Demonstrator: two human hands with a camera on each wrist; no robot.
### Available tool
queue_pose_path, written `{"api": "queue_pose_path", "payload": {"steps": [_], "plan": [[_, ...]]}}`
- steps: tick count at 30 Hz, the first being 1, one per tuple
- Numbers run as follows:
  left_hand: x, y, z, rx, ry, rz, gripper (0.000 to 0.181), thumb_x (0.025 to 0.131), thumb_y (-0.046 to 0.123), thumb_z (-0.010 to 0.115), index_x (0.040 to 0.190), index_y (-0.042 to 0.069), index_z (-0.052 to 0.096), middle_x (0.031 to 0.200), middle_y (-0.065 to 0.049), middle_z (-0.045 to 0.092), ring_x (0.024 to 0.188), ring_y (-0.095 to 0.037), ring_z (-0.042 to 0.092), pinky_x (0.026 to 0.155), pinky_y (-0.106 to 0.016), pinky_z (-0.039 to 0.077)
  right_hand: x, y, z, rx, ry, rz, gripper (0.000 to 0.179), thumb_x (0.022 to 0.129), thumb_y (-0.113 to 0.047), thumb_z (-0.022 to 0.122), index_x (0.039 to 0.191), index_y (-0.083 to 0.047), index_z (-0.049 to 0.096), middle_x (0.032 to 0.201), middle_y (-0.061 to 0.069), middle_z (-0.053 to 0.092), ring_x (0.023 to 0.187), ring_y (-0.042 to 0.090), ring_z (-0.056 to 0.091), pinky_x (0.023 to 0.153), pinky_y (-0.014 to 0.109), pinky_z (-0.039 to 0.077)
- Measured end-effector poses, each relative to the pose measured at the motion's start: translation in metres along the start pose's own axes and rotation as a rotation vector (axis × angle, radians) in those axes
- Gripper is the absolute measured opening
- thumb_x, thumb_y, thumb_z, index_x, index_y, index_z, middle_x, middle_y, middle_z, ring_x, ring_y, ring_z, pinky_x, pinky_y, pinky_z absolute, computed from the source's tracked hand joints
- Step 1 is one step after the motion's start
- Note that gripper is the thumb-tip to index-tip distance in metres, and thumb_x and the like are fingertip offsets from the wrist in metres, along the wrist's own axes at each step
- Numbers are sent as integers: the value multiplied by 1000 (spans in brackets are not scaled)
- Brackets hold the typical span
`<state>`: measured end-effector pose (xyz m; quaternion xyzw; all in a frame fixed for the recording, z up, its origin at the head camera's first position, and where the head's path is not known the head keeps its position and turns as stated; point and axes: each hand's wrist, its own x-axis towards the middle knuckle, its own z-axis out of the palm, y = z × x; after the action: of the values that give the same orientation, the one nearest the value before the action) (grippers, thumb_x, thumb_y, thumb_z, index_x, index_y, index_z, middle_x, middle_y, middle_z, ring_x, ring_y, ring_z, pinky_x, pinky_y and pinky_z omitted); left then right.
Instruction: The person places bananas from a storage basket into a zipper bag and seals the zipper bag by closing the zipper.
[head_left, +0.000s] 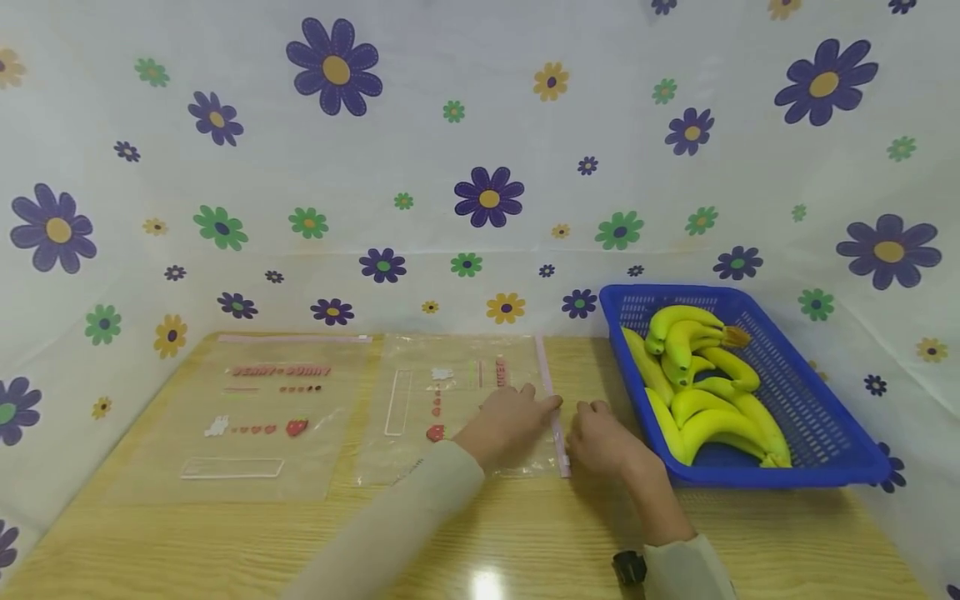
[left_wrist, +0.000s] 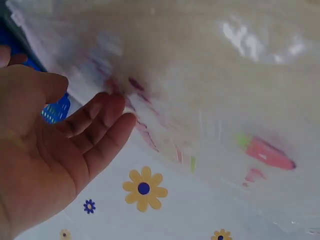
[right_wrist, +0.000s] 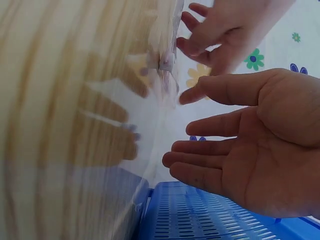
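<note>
A clear zip bag (head_left: 465,458) with red and pink prints lies flat, its pink zip edge (head_left: 553,400) facing right. My left hand (head_left: 510,425) is over this bag near the zip edge. In the left wrist view its fingers are loosely bent, the tips against or just above the film (left_wrist: 200,90); nothing is gripped. Just right of the zip edge, my right hand (head_left: 603,442) hovers low over the table. The right wrist view shows that hand (right_wrist: 260,145) with fingers extended and holding nothing, near the zip's slider (right_wrist: 166,62).
Another clear printed bag (head_left: 232,417) lies flat on the left of the wooden table (head_left: 480,533). A blue basket (head_left: 832,425) at the right holds several yellow bananas (head_left: 720,417). Flowered white cloth (head_left: 420,150) hangs behind and at the sides.
</note>
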<state>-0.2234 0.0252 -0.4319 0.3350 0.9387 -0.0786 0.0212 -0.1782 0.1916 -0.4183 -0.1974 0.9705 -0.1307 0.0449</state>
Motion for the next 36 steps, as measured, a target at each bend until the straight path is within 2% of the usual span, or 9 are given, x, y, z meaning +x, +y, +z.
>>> {"api": "queue_pose_path", "payload": {"steps": [2,3,4,10,17,24,29,34,36], "plan": [[2,6,1,45,-3,6,42,99,24,57,140,29,48,113,-7,62,89,-21,61,68,-33,56,1,1,0,35,-19,21,26,95,-1,51,108,21,54,104,34,54,104,47,54,91,56,50],[3,8,2,60,2,3,38,100,25,56,137,29,51,112,-7,62,88,-21,61,68,-32,56,1,1,0,118,-12,72,29,96,-3,51,113,21,52,109,36,53,108,46,53,93,57,49],[4,9,3,72,9,1,36,100,26,56,136,29,52,112,-7,62,88,-22,62,69,-33,56,2,2,0,137,-19,89,30,96,-3,50,115,20,51,111,36,53,109,46,54,93,57,49],[8,6,6,95,36,3,43,97,21,59,139,24,50,115,-7,63,91,-21,63,74,-34,57,2,1,-3,123,-34,94,34,96,-4,50,119,22,50,113,37,53,112,45,53,96,56,48],[9,1,9,52,37,-12,46,93,12,63,137,21,50,121,-8,62,93,-25,65,74,-37,59,1,0,-4,131,-40,104,43,96,-5,52,127,23,46,121,40,51,116,46,53,99,56,47],[5,-4,9,-47,89,-36,19,101,17,54,119,18,59,106,-3,61,85,-22,65,68,-33,57,3,-5,-2,164,8,65,41,95,-2,50,128,22,49,124,39,54,121,49,51,103,57,43],[6,-10,15,-247,135,-93,14,102,21,53,107,17,65,97,0,62,81,-18,64,65,-32,55,5,-8,-3,237,20,39,36,98,-3,49,127,16,55,124,32,59,122,46,54,104,55,43],[7,-12,17,-634,149,-240,15,97,18,58,99,12,72,96,0,70,85,-16,64,75,-34,55,8,-7,-3,311,20,30,32,99,-4,50,126,11,60,126,26,63,123,42,56,104,54,45],[7,-13,17,-748,161,-302,12,95,16,62,94,9,72,92,-2,71,80,-17,64,72,-35,55,9,-7,-2,329,24,50,31,99,-5,51,124,11,61,123,25,64,120,40,58,102,53,47]]}}
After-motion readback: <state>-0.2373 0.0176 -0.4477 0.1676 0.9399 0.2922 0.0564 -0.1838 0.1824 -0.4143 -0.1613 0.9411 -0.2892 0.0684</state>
